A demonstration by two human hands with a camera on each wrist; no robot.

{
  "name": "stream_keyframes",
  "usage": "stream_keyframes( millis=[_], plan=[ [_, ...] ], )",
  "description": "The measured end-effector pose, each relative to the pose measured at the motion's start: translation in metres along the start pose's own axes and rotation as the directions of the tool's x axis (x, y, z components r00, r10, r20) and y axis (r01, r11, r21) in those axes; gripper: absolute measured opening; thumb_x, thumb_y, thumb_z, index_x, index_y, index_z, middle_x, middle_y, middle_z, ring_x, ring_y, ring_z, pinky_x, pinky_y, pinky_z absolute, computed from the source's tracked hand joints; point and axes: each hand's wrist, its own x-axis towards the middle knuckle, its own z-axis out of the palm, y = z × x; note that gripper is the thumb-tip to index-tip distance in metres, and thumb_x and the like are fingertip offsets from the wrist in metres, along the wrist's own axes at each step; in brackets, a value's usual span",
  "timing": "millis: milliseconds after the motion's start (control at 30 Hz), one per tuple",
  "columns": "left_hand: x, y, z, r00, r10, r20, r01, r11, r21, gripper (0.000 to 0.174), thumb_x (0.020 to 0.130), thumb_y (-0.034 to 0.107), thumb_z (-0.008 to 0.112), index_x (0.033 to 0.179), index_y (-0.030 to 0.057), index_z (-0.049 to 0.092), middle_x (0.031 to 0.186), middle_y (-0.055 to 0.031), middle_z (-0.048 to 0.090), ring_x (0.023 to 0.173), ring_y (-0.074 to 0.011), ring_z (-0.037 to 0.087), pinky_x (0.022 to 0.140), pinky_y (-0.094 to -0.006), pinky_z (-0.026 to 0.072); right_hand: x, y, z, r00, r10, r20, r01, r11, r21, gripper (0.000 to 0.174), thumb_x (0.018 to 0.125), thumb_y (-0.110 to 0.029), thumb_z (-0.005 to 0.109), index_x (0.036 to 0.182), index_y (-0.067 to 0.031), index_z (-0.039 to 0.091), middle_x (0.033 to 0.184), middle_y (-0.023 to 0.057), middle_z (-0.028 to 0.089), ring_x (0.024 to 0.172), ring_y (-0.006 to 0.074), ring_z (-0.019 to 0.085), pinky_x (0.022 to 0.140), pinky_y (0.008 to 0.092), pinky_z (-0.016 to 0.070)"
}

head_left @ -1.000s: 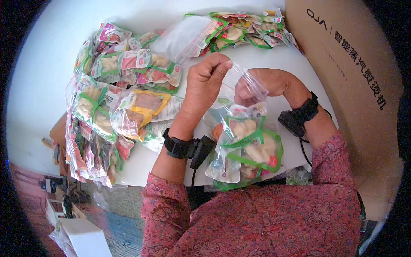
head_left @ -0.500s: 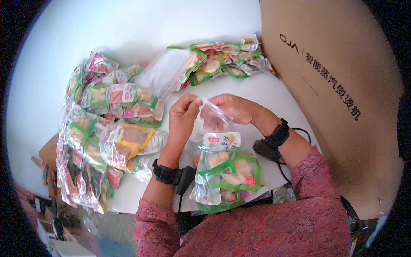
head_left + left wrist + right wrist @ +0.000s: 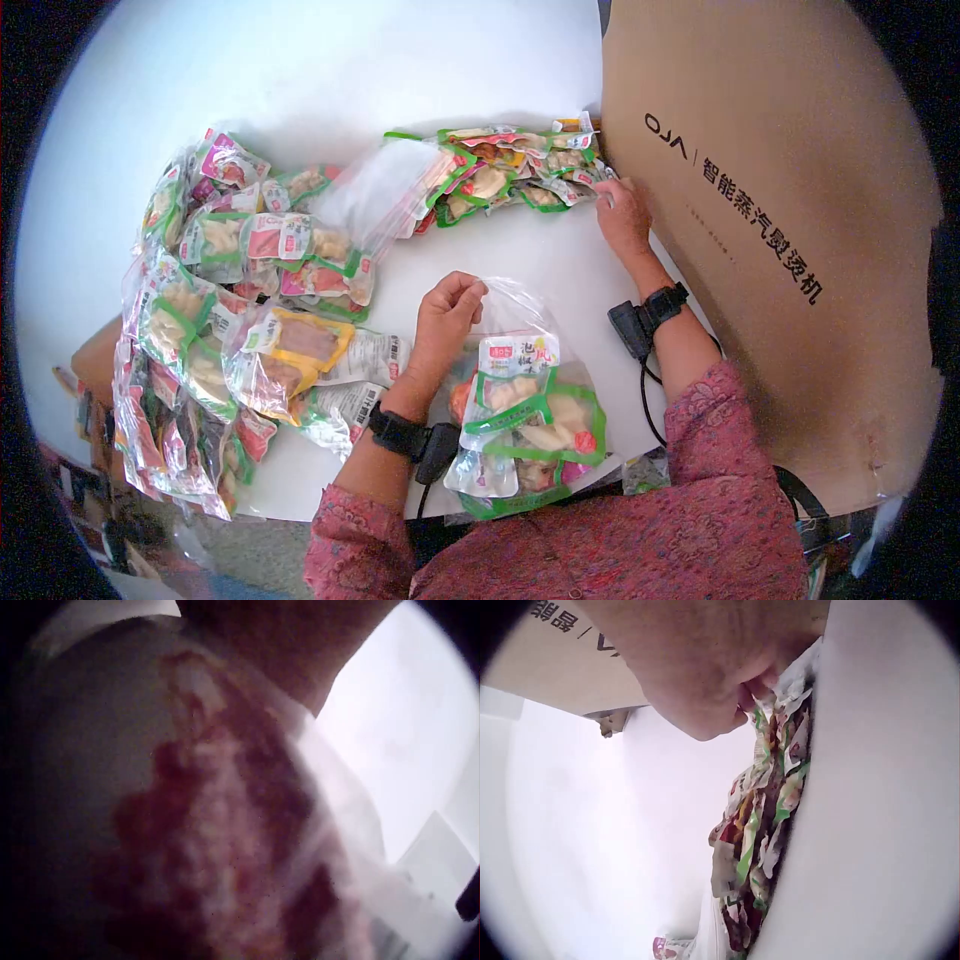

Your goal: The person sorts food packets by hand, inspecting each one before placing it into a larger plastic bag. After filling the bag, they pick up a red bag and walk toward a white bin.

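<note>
My left hand (image 3: 447,320) pinches the top edge of a clear zip bag (image 3: 515,310) at the table's front. Inside the bag show several green-edged snack packets (image 3: 550,425) with pale pieces in them, and a white label sits near the top. The left wrist view is dark and blurred, showing reddish contents (image 3: 225,825) behind plastic. At the back right, my right hand (image 3: 625,218) reaches the right end of a row of snack packets (image 3: 500,175). In the right wrist view its fingers (image 3: 759,688) bend at the packets' edges; whether they grip one I cannot tell.
On the left of the white table (image 3: 480,260) lies a large heap of filled bags (image 3: 200,340). Empty-looking clear bags (image 3: 385,190) lean between the heap and the back row. A tall cardboard box (image 3: 760,330) with printed lettering stands along the right side.
My right hand has left the bag's top and moved out to the back right, to the packet row. The left hand keeps its pinch on the bag. The head view has shifted.
</note>
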Motion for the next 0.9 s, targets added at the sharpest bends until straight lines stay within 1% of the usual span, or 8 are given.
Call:
stream_keyframes(
  millis=[67,133,267,367,567,767,833,900],
  plan=[
    [-0.001,-0.001,0.0,1.0,-0.011,0.009,0.011,1.0,-0.023,0.008,0.084,0.009,0.051,0.078,0.0039,0.054,0.059,0.0038,0.046,0.052,-0.0028,0.04,0.046,-0.0173,0.0306,-0.003,-0.005,-0.01,0.988,-0.152,-0.013,0.142,0.946,-0.292,0.019,0.071,-0.011,0.053,0.084,-0.0018,0.063,0.095,0.0158,0.055,0.093,0.0287,0.051,0.084,0.0384,0.0384],
    [0.0,-0.003,-0.001,1.0,-0.012,0.011,0.012,1.0,-0.003,0.006,0.083,0.008,0.05,0.081,0.0033,0.053,0.061,0.0029,0.047,0.053,-0.0032,0.041,0.048,-0.0172,0.0321,-0.005,0.0,-0.009,0.972,0.081,0.223,0.039,0.871,-0.49,0.019,0.074,-0.013,0.053,0.089,-0.0051,0.062,0.117,0.0159,0.045,0.112,0.0298,0.039,0.092,0.0398,0.0326],
    [-0.002,0.001,0.001,0.998,0.062,-0.013,-0.06,0.993,0.103,0.011,0.085,0.014,0.051,0.087,0.0033,0.053,0.066,0.0016,0.049,0.052,-0.0035,0.039,0.046,-0.0176,0.0313,-0.016,0.037,0.009,0.983,-0.031,0.183,0.124,0.841,-0.527,0.021,0.075,-0.015,0.051,0.089,-0.004,0.062,0.116,0.0163,0.045,0.111,0.0328,0.039,0.092,0.0408,0.0329],
    [-0.006,0.006,0.0,1.0,0.024,-0.005,-0.024,0.996,-0.081,0.022,0.088,0.025,0.047,0.092,0.0035,0.052,0.07,-0.0002,0.05,0.049,-0.0039,0.037,0.044,-0.0184,0.0299,-0.01,0.07,0.029,0.985,-0.149,0.088,0.173,0.825,-0.538,0.021,0.077,-0.015,0.049,0.088,-0.001,0.061,0.113,0.0163,0.046,0.109,0.0321,0.04,0.091,0.0402,0.0341],
    [-0.007,0.008,0.0,0.996,0.078,-0.041,-0.078,0.997,0.005,0.034,0.091,0.034,0.037,0.095,0.0039,0.051,0.071,-0.0025,0.051,0.047,-0.0042,0.035,0.041,-0.0183,0.0277,0.005,-0.015,-0.014,0.974,-0.098,0.206,0.193,0.836,-0.514,0.024,0.081,-0.016,0.043,0.074,-0.0011,0.06,0.088,0.0137,0.057,0.085,0.0313,0.054,0.075,0.0437,0.0421],
    [-0.003,0.0,-0.005,0.999,-0.029,0.039,0.034,0.992,-0.12,0.02,0.087,0.015,0.045,0.103,0.0044,0.046,0.084,-0.0087,0.057,0.048,-0.0036,0.038,0.039,-0.0169,0.0295,-0.001,-0.091,-0.041,0.992,-0.102,0.069,0.086,0.976,0.202,0.025,0.079,-0.02,0.051,0.077,0.0016,0.062,0.071,0.0099,0.062,0.058,0.026,0.057,0.055,0.0326,0.045],
    [-0.004,0.003,0.002,0.998,0.008,-0.056,-0.015,0.992,-0.129,0.037,0.08,0.004,0.05,0.115,0.0065,0.036,0.099,-0.0124,0.055,0.048,-0.0036,0.04,0.04,-0.0164,0.0318,-0.008,-0.099,-0.036,0.959,-0.047,0.278,-0.186,0.639,0.747,0.023,0.079,-0.019,0.052,0.08,0.0016,0.064,0.07,0.0075,0.063,0.061,0.0164,0.058,0.057,0.0264,0.0451],
    [-0.002,0.001,0.001,0.999,-0.043,-0.021,0.04,0.99,-0.133,0.065,0.075,-0.001,0.055,0.128,0.0106,0.02,0.112,-0.0153,0.048,0.049,-0.0041,0.043,0.041,-0.0174,0.0355,-0.015,-0.108,-0.032,0.937,-0.035,0.347,-0.265,0.575,0.774,0.022,0.079,-0.018,0.053,0.081,0.0016,0.064,0.07,0.0064,0.062,0.063,0.0133,0.058,0.057,0.0244,0.0455]
  ],
)
